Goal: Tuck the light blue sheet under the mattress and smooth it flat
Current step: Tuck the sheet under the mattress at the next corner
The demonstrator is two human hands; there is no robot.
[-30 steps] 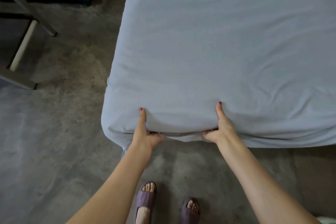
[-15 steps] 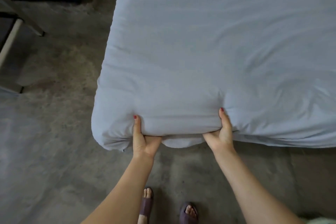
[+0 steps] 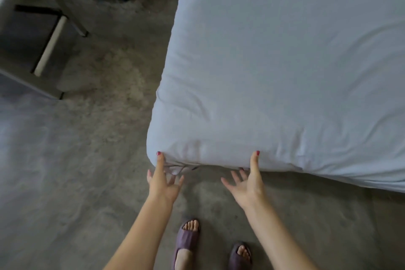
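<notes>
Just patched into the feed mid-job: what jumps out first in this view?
The light blue sheet fills the right and upper part of the view, stretched over the mattress, with wrinkles near its front corner. Both hands are at the near edge: the left hand at the corner, the right hand beside it, fingers spread, thumbs on the sheet. Purple slippers stand on the grey floor.

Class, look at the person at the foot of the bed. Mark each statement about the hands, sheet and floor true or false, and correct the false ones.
1. Both thumbs rest on the light blue sheet. True.
2. The left hand grips a pillow. False: its fingers are spread, holding nothing.
3. The right hand is a closed fist. False: its fingers are spread open.
4. The person wears purple slippers. True.
5. The floor is bare and grey. True.
</notes>
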